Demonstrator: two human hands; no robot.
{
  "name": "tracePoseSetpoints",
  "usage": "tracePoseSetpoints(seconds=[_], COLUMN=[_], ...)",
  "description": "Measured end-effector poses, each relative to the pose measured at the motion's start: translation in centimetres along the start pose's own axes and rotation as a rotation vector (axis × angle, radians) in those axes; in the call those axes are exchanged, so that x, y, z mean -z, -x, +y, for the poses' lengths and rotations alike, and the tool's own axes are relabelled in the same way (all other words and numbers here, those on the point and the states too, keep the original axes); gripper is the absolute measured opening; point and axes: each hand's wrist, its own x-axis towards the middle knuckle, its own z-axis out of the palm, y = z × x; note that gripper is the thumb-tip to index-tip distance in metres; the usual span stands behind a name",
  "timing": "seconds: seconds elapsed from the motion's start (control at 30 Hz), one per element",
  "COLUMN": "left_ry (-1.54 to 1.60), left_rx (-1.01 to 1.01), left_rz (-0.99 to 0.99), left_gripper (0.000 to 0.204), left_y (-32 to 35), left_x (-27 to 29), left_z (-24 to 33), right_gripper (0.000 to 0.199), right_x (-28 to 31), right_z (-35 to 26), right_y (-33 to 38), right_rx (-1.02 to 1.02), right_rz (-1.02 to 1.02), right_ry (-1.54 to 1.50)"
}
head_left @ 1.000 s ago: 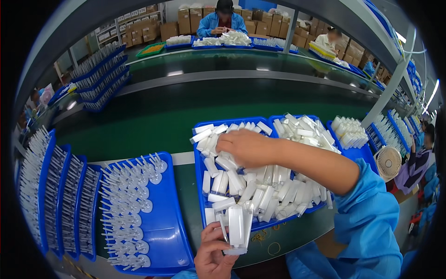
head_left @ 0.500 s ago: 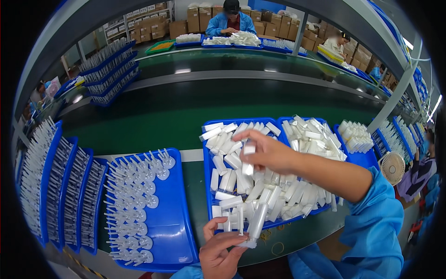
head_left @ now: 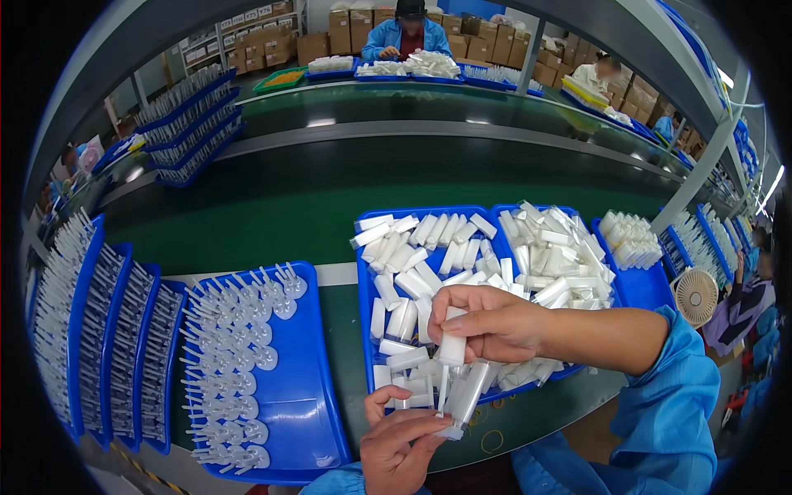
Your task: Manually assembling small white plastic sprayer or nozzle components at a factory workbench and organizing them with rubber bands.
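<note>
In my left hand (head_left: 399,445), closed at the lower middle, is a transparent plastic piece (head_left: 471,391) with a flat base, a wide tube and a thin white stem standing side by side. Just above it, my right hand (head_left: 499,324) pinches a small white rectangular block (head_left: 453,345) between thumb and fingers. The block's lower end is at the top of the thin stem; whether the stem enters it I cannot tell. Behind both hands, a blue tray (head_left: 364,305) is heaped with similar white blocks in transparent sleeves.
To the left stands a blue tray (head_left: 301,421) with rows of transparent stemmed discs (head_left: 247,386). Several filled trays (head_left: 91,330) lean beyond it. Rubber bands (head_left: 492,441) lie near the front edge. A fan (head_left: 696,298) is at right; a person (head_left: 406,37) works across the green bench.
My right hand has come down and nearer with the white block, from over the heap to the top of the stem. My left hand has barely moved with its plastic piece.
</note>
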Motion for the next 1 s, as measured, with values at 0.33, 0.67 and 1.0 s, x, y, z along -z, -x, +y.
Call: tracePoseSetpoints(seconds=[0.33, 0.67, 1.0], left_ry=[0.075, 0.060, -0.107], left_rx=[0.014, 0.050, 0.027], left_rz=[0.085, 0.148, 0.049], left_gripper=[0.006, 0.019, 0.020], left_y=[0.8, 1.6, 1.8], left_x=[-0.7, -0.9, -0.1], left_z=[0.6, 1.0, 1.4], right_gripper=[0.021, 0.023, 0.026], right_x=[-2.5, -3.9, -3.8], right_z=[-2.0, 0.6, 0.0], right_y=[1.8, 2.8, 2.1], right_rx=[0.094, 0.199, -0.077], right_rz=[0.052, 0.088, -0.276], right_ry=[1.007, 0.966, 0.873])
